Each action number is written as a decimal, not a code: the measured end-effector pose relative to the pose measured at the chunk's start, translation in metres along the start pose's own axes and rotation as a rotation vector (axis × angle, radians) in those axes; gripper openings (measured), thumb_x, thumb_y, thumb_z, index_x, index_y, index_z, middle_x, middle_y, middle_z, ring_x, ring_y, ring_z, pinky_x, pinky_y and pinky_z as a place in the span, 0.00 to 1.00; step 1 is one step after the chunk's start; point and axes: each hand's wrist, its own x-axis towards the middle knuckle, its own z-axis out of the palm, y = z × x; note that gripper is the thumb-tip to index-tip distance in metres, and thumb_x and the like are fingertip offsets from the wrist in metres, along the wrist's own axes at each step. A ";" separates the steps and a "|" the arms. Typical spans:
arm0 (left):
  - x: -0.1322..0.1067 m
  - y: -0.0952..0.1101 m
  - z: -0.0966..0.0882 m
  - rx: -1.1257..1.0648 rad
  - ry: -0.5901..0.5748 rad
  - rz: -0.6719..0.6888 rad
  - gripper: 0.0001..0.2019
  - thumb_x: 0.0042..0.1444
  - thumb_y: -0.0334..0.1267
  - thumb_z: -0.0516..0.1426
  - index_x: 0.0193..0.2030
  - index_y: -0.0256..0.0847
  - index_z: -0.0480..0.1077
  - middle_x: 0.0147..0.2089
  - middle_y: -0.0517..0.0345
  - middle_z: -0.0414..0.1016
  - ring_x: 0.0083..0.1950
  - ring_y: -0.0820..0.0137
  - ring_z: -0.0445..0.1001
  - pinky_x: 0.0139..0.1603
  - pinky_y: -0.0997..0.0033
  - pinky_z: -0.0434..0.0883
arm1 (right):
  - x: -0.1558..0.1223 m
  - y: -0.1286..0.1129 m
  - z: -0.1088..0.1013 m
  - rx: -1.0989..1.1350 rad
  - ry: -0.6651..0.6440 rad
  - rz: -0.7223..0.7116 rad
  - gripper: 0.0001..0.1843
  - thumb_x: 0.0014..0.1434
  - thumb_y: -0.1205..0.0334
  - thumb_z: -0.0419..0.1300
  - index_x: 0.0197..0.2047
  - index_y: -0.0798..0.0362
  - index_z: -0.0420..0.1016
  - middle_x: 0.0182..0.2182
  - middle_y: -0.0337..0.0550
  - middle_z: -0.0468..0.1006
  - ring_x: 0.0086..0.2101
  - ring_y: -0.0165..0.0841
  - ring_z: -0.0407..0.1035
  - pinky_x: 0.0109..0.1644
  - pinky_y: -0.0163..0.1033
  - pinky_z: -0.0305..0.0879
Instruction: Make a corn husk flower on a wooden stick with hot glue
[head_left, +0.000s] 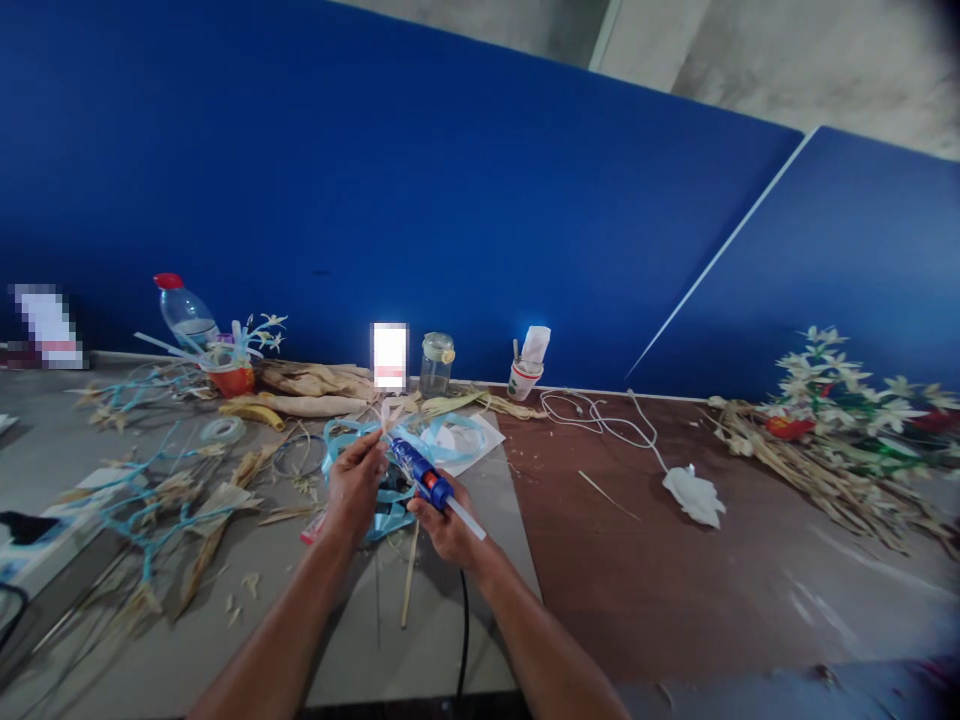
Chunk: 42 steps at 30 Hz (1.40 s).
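Note:
My right hand [450,522] is wrapped round a blue glue gun [418,468]. A white glue stick [466,518] sticks out of its back end, and a black cord hangs below. The gun's front points up and left toward my left hand [358,480], whose fingers pinch a small pale husk flower [388,418]. Whether the nozzle touches the flower I cannot make out. Under and behind both hands lies a loose tangle of light blue ribbon [394,522], partly hidden by them.
Blue-stemmed husk flowers [150,520], a tape roll [223,430] and a power strip [56,540] lie to the left. Dried husks [319,385], a glass jar [436,368] and a paper cup [524,382] stand along the blue partition. A white cable [645,432] and finished-looking flowers [825,385] are right.

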 end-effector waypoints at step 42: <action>-0.004 0.014 0.002 -0.531 -0.238 -0.274 0.06 0.44 0.25 0.61 0.28 0.34 0.70 0.20 0.66 0.59 0.19 0.84 0.54 0.24 0.83 0.64 | 0.003 -0.007 -0.005 0.059 0.018 0.059 0.14 0.52 0.51 0.59 0.31 0.55 0.67 0.24 0.39 0.69 0.25 0.28 0.62 0.28 0.33 0.61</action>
